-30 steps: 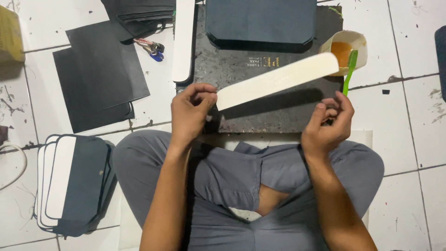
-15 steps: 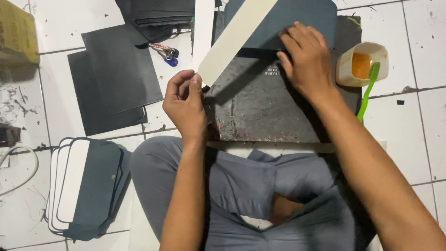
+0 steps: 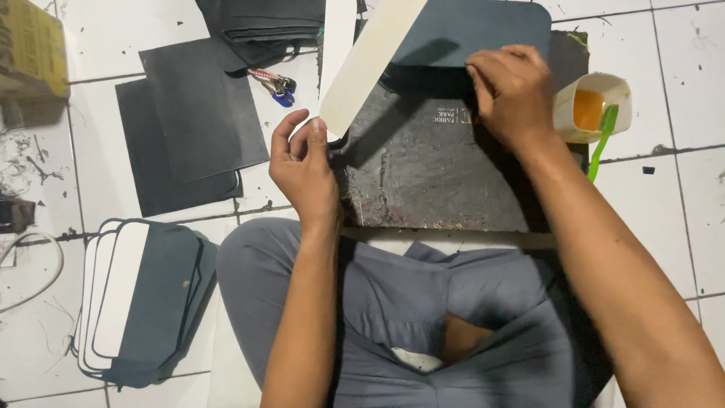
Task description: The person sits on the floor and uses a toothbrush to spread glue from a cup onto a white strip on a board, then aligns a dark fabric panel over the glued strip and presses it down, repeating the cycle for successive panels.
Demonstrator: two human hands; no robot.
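My left hand (image 3: pixel 303 162) pinches the near end of a long cream strip (image 3: pixel 374 57), which rises diagonally toward the upper right over a dark work board (image 3: pixel 430 177). My right hand (image 3: pixel 513 89) rests fingers-down on the near edge of a dark blue-grey panel with rounded corners (image 3: pixel 472 30), lying at the far side of the board. A white cup of orange glue (image 3: pixel 589 106) with a green brush (image 3: pixel 603 140) stands just right of the board, close to my right wrist.
A stack of rounded grey and white panels (image 3: pixel 140 302) lies at the lower left. Dark sheets (image 3: pixel 189 125) lie at the upper left, with a small clip (image 3: pixel 278 87) beside them. A yellow box (image 3: pixel 30 49) sits in the far left corner. My crossed legs (image 3: pixel 393 317) fill the foreground.
The cream strip swung from lying flat across the board to pointing up and away. My right hand left the strip's right end and moved onto the blue-grey panel.
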